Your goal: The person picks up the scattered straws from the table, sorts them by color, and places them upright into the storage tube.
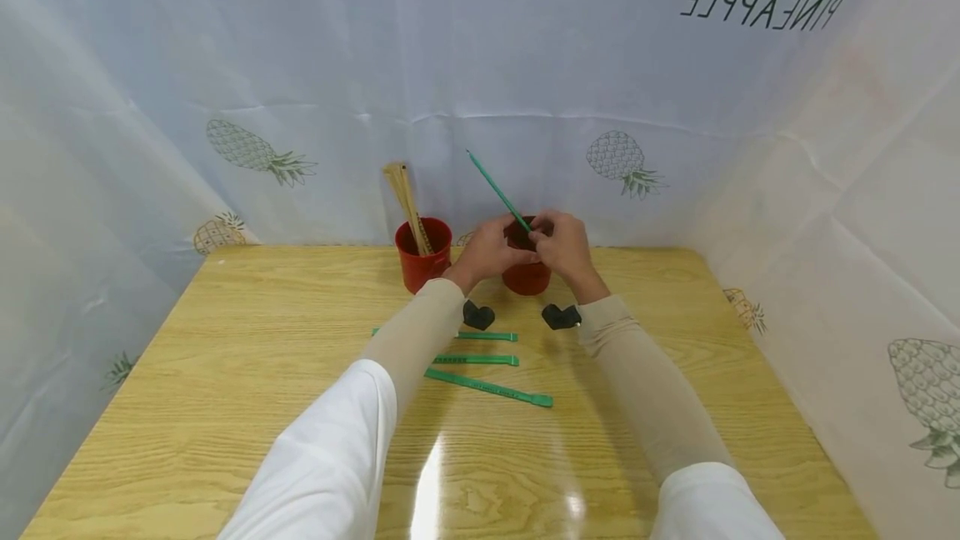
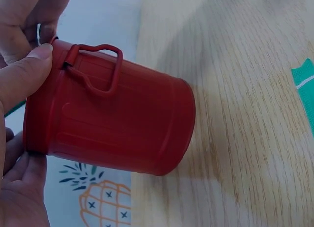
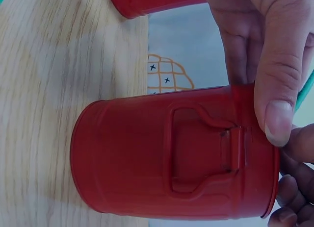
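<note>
A red metal bucket (image 1: 527, 277) with a wire handle stands near the table's back edge. My left hand (image 1: 491, 252) grips its rim, the thumb lying across the front, as the left wrist view also shows. At the bucket's mouth, my right hand (image 1: 562, 248) pinches the lower end of a slim green stick (image 1: 497, 188), which slants up and to the left above the bucket. In the right wrist view, the right fingertips (image 3: 288, 188) are right at the rim, and the bucket (image 3: 162, 158) hides its own inside.
To the left, a second red bucket (image 1: 425, 269) holds several tan sticks (image 1: 408, 205). Three flat green strips (image 1: 487, 387) with print lie in front of the buckets. A pineapple-print cloth (image 1: 480, 40) hangs behind the table (image 1: 285, 407). Black devices (image 1: 561, 317) sit at both wrists.
</note>
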`<state>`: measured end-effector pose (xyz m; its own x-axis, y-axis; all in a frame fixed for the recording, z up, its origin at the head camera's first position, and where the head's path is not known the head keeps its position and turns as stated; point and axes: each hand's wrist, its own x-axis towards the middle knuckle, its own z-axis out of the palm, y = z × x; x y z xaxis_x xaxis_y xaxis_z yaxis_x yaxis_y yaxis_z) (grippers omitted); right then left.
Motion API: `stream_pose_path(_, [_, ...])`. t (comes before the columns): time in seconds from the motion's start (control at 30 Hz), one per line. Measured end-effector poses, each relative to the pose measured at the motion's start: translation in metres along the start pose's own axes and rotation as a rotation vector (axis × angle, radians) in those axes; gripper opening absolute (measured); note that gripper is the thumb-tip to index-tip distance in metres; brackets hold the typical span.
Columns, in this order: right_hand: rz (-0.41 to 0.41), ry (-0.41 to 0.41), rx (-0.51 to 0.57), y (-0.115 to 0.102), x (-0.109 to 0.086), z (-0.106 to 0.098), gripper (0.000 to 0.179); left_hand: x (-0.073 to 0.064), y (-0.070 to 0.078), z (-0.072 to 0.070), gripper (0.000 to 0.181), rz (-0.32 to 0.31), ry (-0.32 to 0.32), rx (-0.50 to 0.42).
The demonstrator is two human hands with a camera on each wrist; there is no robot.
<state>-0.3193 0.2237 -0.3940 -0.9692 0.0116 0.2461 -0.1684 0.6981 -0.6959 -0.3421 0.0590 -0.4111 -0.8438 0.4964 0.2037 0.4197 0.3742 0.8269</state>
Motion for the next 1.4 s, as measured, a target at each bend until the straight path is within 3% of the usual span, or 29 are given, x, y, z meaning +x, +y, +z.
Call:
stream_pose_path(0.17, [-0.017, 0.001, -0.018, 0.005, -0.003, -0.001, 0.015, -0.001, -0.002, 0.001, 0.052, -0.019, -0.001, -0.032])
stream_pose_path(0.4, [-0.076, 0.010, -0.010, 0.009, -0.013, -0.007, 0.015, 0.001, -0.004, 0.002, 0.069, -0.026, -0.003, 0.011])
stream_pose_path(0.57, [-0.110, 0.037, 0.004, 0.016, -0.030, -0.009, 0.016, 0.001, -0.005, 0.001, 0.087, -0.060, -0.014, 0.085])
stream_pose_path(0.7, [-0.129, 0.052, 0.045, 0.017, -0.048, -0.012, 0.014, 0.001, -0.003, -0.001, 0.081, -0.055, 0.001, 0.076])
stream_pose_path(1.17, [-0.111, -0.383, 0.150, 0.029, -0.136, 0.017, 0.007, 0.004, 0.002, -0.001, 0.085, -0.091, 0.013, 0.088])
stream_pose_path(1.4, [-0.100, -0.494, 0.107, 0.037, -0.163, 0.023, 0.008, 0.005, 0.001, -0.001, 0.083, -0.081, -0.002, 0.094])
